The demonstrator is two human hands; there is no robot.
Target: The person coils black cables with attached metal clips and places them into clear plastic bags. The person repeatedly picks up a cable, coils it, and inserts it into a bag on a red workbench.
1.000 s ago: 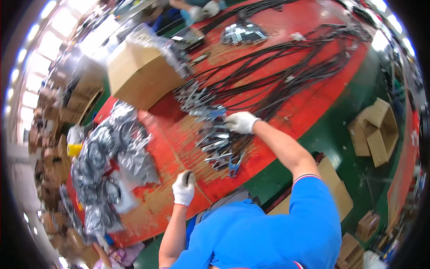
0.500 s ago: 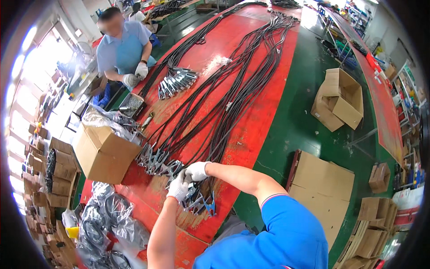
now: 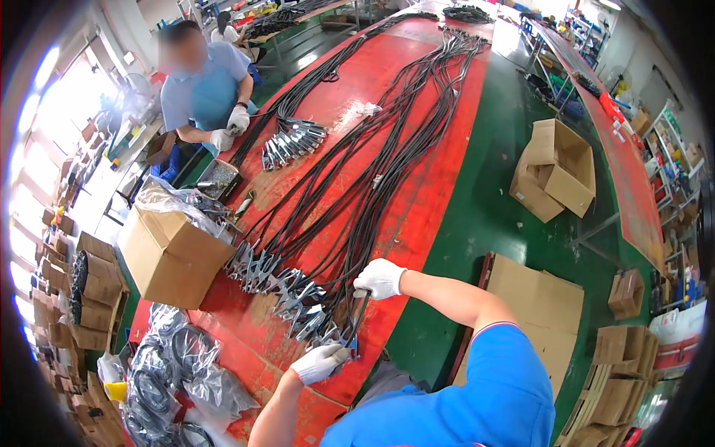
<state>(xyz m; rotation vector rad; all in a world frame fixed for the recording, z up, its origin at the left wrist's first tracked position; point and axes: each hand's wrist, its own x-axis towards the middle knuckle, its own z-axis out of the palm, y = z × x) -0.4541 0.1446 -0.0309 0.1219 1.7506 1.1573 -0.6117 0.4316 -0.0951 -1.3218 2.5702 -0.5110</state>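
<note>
My right hand point(image 3: 380, 279), in a white knitted glove, grips a black cable point(image 3: 360, 314) that runs down toward my left hand. My left hand point(image 3: 320, 363), gloved the same way, is closed on a metal spring clamp point(image 3: 353, 346) at the cable's lower end; the fingers partly hide it. Beside and beyond it, several silvery spring clamps point(image 3: 294, 298) lie in a row on the red tabletop. From these clamps a long bundle of black cables point(image 3: 387, 160) stretches away up the table.
An open cardboard box point(image 3: 175, 257) and plastic-bagged cables point(image 3: 179, 365) sit at the left. Farther off, a co-worker point(image 3: 205, 89) in white gloves stands by a metal tray point(image 3: 218, 179) and fanned clamps point(image 3: 293, 143). Cartons point(image 3: 555, 167) and flat cardboard point(image 3: 532, 305) lie to the right.
My hands were together over the clamps. Now they are apart: the right has moved right with the cable, the left down toward me. The co-worker's hands have shifted slightly.
</note>
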